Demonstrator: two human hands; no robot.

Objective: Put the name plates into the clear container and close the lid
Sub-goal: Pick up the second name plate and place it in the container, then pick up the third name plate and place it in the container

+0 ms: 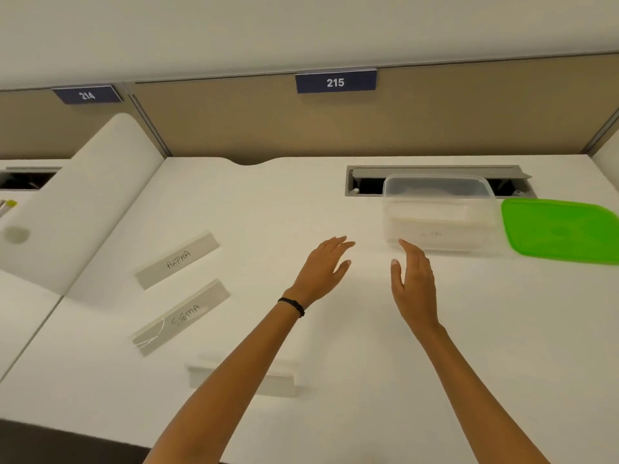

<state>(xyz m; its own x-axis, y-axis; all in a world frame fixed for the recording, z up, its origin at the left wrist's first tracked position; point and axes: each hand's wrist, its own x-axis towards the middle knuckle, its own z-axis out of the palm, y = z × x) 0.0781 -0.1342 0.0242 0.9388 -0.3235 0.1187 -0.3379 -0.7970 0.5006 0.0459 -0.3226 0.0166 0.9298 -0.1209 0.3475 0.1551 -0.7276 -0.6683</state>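
With each grip spread and empty, left hand and right hand should pinch SIGMA plate, lower left, then ALPHA plate above by long edges, laying both flat in the clear container, upper right.

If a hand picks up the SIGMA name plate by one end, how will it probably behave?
The SIGMA name plate looks like a straight-edged strip, so probably stiff. It looks thin, likely light. Its glossy face may be slippery.
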